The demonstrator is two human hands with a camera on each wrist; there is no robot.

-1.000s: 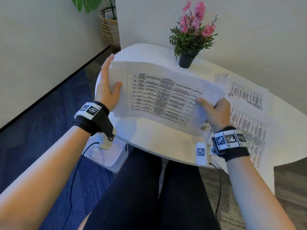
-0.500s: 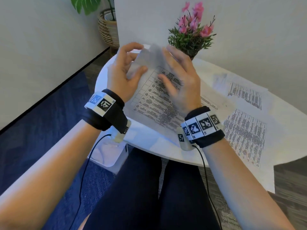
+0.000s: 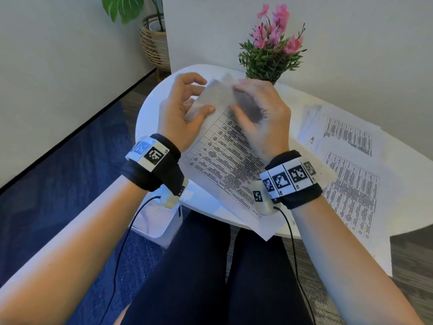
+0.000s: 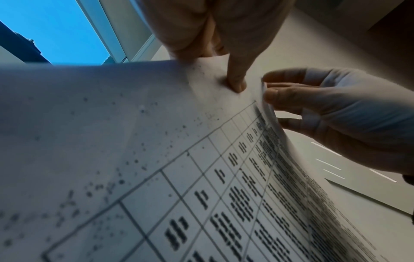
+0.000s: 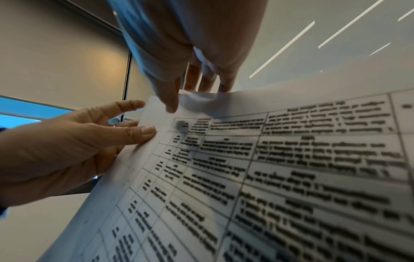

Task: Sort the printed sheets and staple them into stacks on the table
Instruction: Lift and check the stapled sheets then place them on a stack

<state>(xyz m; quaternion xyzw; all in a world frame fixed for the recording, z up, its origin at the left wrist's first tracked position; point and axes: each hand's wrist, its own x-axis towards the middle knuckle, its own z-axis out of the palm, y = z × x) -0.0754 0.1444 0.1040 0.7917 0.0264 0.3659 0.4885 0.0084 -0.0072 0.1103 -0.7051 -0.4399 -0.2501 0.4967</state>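
Observation:
A sheaf of printed table sheets (image 3: 225, 160) slants up from the white table (image 3: 150, 109), its lower end hanging over the near edge. My left hand (image 3: 199, 97) pinches the raised top corner, thumb on the printed face and fingers behind. My right hand (image 3: 236, 99) pinches the same corner just to the right, and the paper bends under its thumb. In the left wrist view my left thumb (image 4: 235, 85) presses the sheets (image 4: 156, 159), with the right hand (image 4: 325, 109) beside it. The right wrist view shows the right thumb (image 5: 170, 104) on the sheets (image 5: 268, 168) and the left hand (image 5: 89, 141) at their edge.
More printed sheets (image 3: 351, 184) lie spread over the right half of the table, some overhanging the near edge. A potted plant with pink flowers (image 3: 269, 59) stands at the back, right behind my hands. A white box (image 3: 164, 221) sits on the floor under the table's left side.
One second ago my hands held the sheets by their left and right sides. The sheaf has turned, and both hands have come together at its top corner.

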